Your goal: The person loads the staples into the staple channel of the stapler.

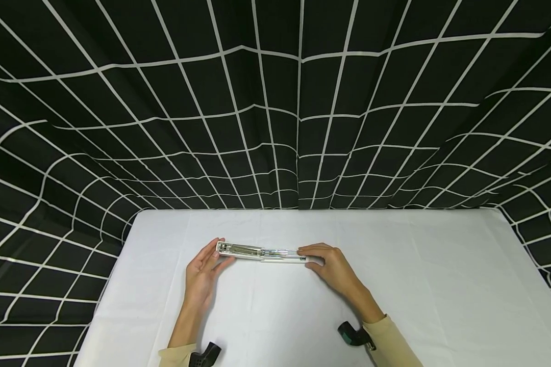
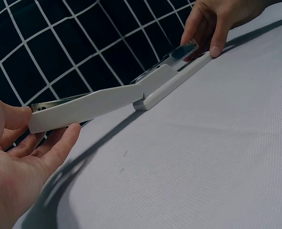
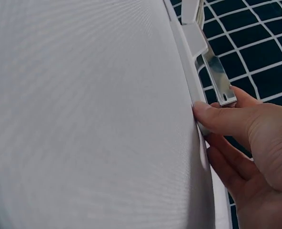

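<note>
A white stapler (image 1: 282, 261), hinged wide open, is held between both hands just above or on the white cloth. My left hand (image 1: 201, 278) pinches the end of its swung-back top cover (image 2: 88, 110), thumb on one side and fingers below. This cover is raised off the cloth at its outer end. My right hand (image 1: 332, 267) grips the far end of the stapler's base (image 2: 179, 83), which lies on the cloth. The metal staple channel (image 3: 218, 78) rises at a slant from the base, and its slotted tip is beside the right fingers. Whether it contains staples cannot be made out.
White cloth (image 1: 395, 285) covers the table. A black curtain with a white grid (image 1: 275, 127) stands behind and at both sides. Two tiny thin marks (image 2: 125, 153) show on the cloth in the left wrist view. A black wrist device sits at each sleeve.
</note>
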Tool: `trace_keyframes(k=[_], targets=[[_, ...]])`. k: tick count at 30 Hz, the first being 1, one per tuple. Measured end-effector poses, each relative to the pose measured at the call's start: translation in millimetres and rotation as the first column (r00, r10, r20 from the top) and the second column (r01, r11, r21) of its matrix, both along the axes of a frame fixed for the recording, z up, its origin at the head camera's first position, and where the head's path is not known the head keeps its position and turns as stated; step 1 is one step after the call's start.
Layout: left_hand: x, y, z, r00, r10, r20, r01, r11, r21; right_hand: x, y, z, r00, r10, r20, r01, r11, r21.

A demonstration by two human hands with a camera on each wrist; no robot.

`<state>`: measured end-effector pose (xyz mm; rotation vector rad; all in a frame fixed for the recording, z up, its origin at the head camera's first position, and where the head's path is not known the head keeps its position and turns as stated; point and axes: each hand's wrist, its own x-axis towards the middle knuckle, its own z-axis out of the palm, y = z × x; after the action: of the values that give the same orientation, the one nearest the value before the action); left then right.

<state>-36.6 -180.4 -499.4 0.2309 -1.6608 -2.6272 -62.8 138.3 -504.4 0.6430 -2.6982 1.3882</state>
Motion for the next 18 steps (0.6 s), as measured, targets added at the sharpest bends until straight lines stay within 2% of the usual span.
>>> trace_keyframes(k=[9, 18], targets=[[1.3, -0.4, -1.0, 1.000, -0.001, -0.021, 0.000, 1.000, -0.027, -0.7, 0.9, -2.0, 1.000, 0.000, 0.009, 0.000, 1.000, 0.004], [2.5, -0.2, 1.2, 1.000, 0.000, -0.030, -0.001, 0.999, -0.052, 0.1, 1.2, -1.4, 0.996, -0.028, 0.082, 0.028, 1.000, 0.001]])
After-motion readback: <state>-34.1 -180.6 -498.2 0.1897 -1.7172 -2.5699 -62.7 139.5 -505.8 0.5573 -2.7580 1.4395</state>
